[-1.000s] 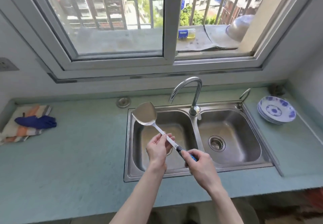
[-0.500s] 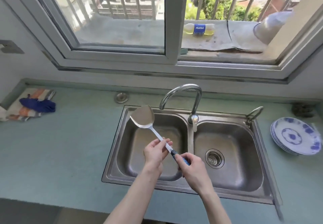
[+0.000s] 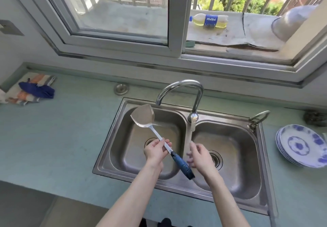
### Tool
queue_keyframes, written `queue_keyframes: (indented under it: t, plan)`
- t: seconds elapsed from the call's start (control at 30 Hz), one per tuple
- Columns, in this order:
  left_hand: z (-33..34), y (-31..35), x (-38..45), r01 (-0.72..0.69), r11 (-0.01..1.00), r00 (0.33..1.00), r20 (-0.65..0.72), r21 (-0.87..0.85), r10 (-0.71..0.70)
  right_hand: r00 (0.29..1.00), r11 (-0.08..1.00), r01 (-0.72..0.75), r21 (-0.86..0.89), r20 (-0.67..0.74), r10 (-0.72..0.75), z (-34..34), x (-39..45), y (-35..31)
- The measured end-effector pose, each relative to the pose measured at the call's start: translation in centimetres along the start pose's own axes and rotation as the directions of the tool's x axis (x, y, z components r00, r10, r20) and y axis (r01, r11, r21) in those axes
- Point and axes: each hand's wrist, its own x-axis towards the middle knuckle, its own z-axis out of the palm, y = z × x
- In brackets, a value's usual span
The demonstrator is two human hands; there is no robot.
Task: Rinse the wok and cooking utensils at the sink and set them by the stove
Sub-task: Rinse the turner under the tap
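A steel spatula [image 3: 143, 116] with a blue handle hangs over the left basin of the double sink [image 3: 108, 149], its blade just under the tap spout [image 3: 178, 87]. My left hand [image 3: 155, 151] grips the metal shaft near the middle. The blue handle end sticks out free toward me. My right hand [image 3: 200, 157] hovers over the sink divider, fingers relaxed and blurred, a little right of the handle and holding nothing. No water runs from the tap. No wok is in view.
A stack of blue-and-white plates [image 3: 300, 145] sits on the counter at the right. A folded cloth with a blue rag [image 3: 33, 89] lies at the far left. A bottle [image 3: 208, 20] and a metal bowl [image 3: 290, 23] rest on the window ledge.
My right hand has let go of the blue handle and moved right. The left hand alone keeps the spatula. The view has shifted closer to the sink.
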Motion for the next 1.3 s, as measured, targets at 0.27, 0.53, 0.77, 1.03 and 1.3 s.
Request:
queue_keyframes:
  t: [0.27, 0.53, 0.77, 1.03, 1.3]
  plan:
    - [-0.4, -0.4, 0.2, 0.003, 0.997, 1.000, 0.025, 0.081, -0.005, 0.997, 0.989, -0.021, 0.148, -0.068, 0.032, 0.4, 8.8, -1.9]
    - [-1.4, -0.8, 0.0, 0.059, 0.995, 0.998, 0.016, 0.079, -0.060, 0.987, 0.972, -0.120, 0.204, -0.080, 0.139, 1.3, 11.6, -2.7]
    - [-1.6, -0.2, 0.3, 0.052, 0.995, 0.998, 0.013, 0.090, -0.053, 0.987, 0.980, -0.095, 0.176, -0.108, 0.115, 1.0, 11.4, -2.8]
    - [-1.0, -0.1, 0.5, 0.063, 0.992, 0.997, 0.042, 0.113, -0.068, 0.969, 0.977, -0.092, 0.190, -0.211, 0.132, 1.6, 11.5, -3.2]
    - [-0.8, 0.5, 0.5, 0.101, 0.989, 0.989, 0.095, 0.111, -0.112, 0.984, 0.970, -0.057, 0.237, -0.150, 0.095, 1.9, 10.4, -2.1]
